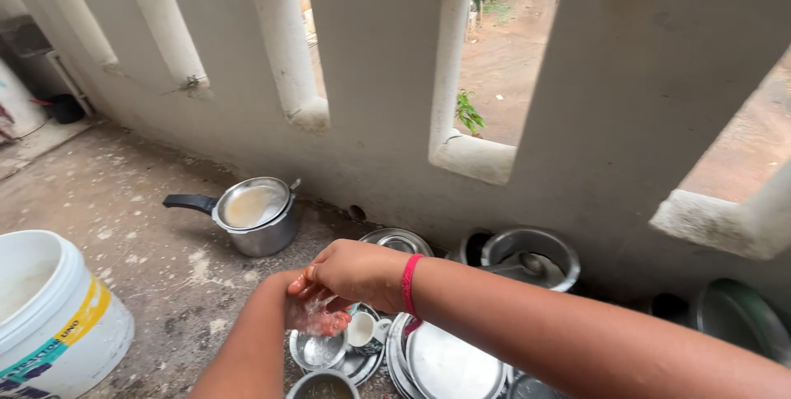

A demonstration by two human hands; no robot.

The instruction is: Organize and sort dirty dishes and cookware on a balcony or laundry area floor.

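Hands — right hand (350, 271) curled over wet left hand (317, 316) (grip unclear) — above steel bowl (317, 351).

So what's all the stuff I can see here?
pressure cooker: 1, steel with black handle, on the floor by the wall
bucket: 1, white plastic, bottom left
steel pot: 1, silver, against the wall
steel plates: a stack, silver, under the right arm
small steel bowl: 1, silver, below the hands
cup: 1, white, beside the bowl
wristband: 1, pink, right wrist
right hand: over the left, no grip visible
left hand: wet, underneath
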